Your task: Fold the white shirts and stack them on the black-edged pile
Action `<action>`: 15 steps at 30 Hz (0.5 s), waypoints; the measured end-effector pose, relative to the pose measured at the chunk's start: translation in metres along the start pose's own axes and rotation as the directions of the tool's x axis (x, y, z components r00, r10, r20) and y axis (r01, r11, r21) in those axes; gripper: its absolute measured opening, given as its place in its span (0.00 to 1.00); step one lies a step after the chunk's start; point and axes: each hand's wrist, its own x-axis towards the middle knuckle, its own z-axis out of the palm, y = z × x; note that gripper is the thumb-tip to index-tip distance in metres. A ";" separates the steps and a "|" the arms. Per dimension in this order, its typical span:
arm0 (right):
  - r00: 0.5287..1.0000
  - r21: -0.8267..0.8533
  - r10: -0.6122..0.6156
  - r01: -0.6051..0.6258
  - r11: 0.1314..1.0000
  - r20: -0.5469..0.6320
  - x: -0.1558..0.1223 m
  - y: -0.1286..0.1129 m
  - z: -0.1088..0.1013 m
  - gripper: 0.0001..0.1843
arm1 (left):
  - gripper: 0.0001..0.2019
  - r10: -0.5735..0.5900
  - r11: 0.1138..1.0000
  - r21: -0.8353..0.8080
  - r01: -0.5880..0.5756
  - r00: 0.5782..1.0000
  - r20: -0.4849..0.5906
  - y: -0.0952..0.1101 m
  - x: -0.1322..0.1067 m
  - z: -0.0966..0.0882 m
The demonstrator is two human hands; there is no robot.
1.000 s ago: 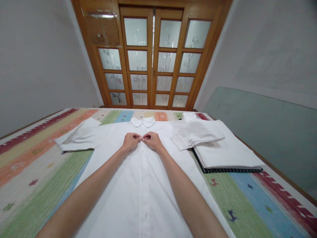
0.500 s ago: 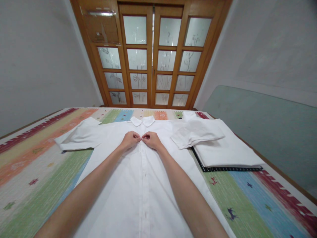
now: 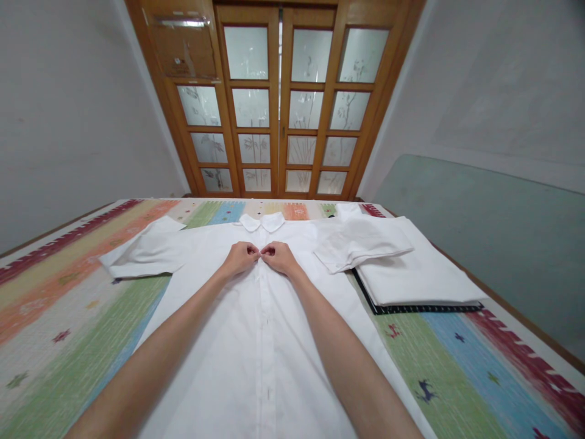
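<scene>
A white short-sleeved shirt (image 3: 256, 341) lies flat and face up on a striped, many-coloured cloth (image 3: 59, 305), its collar (image 3: 261, 222) at the far end. My left hand (image 3: 240, 258) and my right hand (image 3: 280, 257) meet at the button strip just below the collar. Both hands have fingers curled in a pinch on the shirt's front edge, thumbs nearly touching. What sits between the fingertips is too small to see. The left sleeve (image 3: 141, 251) spreads out to the left; the right sleeve (image 3: 359, 244) rests partly on a folded pile.
A stack of folded white cloth (image 3: 420, 274) on a dark board lies to the right of the shirt. A wooden door with frosted glass panes (image 3: 281, 103) stands beyond the far edge. Grey walls close both sides.
Both hands stay pinched at the same spot on the button strip. The view has shifted very slightly; nothing else has moved.
</scene>
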 end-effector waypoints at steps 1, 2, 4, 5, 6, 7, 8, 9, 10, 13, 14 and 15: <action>1.000 -0.006 0.000 0.000 1.000 -0.004 0.000 0.000 0.000 0.07 | 0.07 0.003 1.000 0.001 -0.003 1.000 -0.001 0.000 0.000 0.000; 1.000 -0.014 0.000 0.000 1.000 -0.009 0.000 0.000 0.001 0.07 | 0.07 0.004 1.000 -0.001 -0.004 1.000 0.000 -0.001 0.000 0.000; 1.000 -0.027 -0.001 0.001 1.000 -0.015 0.001 0.001 0.001 0.07 | 0.07 -0.002 1.000 -0.013 0.002 1.000 -0.002 -0.002 0.000 0.000; 1.000 -0.031 -0.001 0.001 1.000 -0.018 0.001 0.001 0.001 0.07 | 0.08 -0.002 1.000 -0.023 0.002 1.000 -0.003 -0.003 0.000 0.001; 1.000 -0.033 -0.001 0.000 0.999 -0.021 0.001 0.001 0.002 0.06 | 0.08 -0.001 0.999 -0.034 0.001 1.000 -0.005 -0.003 0.000 0.001; 1.000 -0.033 -0.001 0.000 0.999 -0.024 0.001 0.001 0.002 0.06 | 0.08 0.002 0.999 -0.045 -0.002 1.000 -0.009 -0.004 0.000 0.001; 1.000 -0.032 0.000 0.000 0.999 -0.025 0.001 0.001 0.002 0.06 | 0.08 0.005 0.998 -0.056 -0.005 1.000 -0.013 -0.005 0.000 0.002; 1.000 -0.030 0.000 -0.001 1.000 -0.025 0.001 0.001 0.002 0.06 | 0.08 0.009 0.998 -0.065 -0.010 1.000 -0.018 -0.005 0.000 0.002; 1.000 -0.028 0.001 -0.001 1.000 -0.026 0.001 0.001 0.002 0.06 | 0.08 0.012 0.997 -0.072 -0.013 1.000 -0.023 -0.006 0.000 0.002; 1.000 -0.016 0.006 -0.006 1.000 -0.028 0.001 0.000 0.002 0.05 | 0.09 0.013 0.996 -0.083 -0.017 0.999 -0.040 -0.007 0.001 0.003; 0.999 -0.012 0.008 -0.008 1.000 -0.031 0.001 0.000 0.001 0.05 | 0.09 0.010 0.996 -0.087 -0.013 0.999 -0.041 -0.007 0.001 0.004; 0.999 -0.010 0.010 -0.010 1.000 -0.035 0.001 0.000 0.001 0.05 | 0.09 0.007 0.996 -0.092 -0.010 0.999 -0.042 -0.007 0.001 0.004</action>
